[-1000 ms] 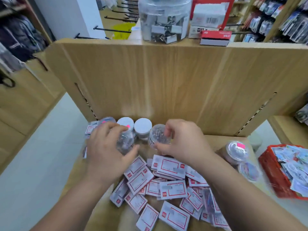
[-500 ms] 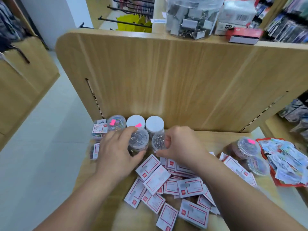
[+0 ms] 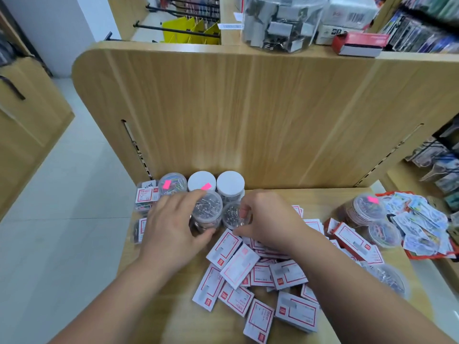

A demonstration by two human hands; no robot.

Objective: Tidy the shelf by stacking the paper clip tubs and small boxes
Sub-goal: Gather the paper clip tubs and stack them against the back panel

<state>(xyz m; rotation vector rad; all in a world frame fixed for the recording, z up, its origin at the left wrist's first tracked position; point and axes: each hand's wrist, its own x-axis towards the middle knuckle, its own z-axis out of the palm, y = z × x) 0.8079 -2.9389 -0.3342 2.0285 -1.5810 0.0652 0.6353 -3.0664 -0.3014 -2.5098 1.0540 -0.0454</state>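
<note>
Tub [image 3: 210,207] gripped by left fingers [image 3: 185,199]; right fingers [image 3: 248,207] pinch second tub [image 3: 229,215]; box labels [image 3: 296,310] illegible.

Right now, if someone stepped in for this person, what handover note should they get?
Left hand grips a clear tub. Right hand pinches a smaller tub right beside it.
Both tubs are just in front of two white-lidded tubs standing against the back panel.
Done: a few tubs lined up at the back left.
Left: the small boxes lie scattered and unstacked across the shelf, and the right-side tubs are apart from the rest.
</note>
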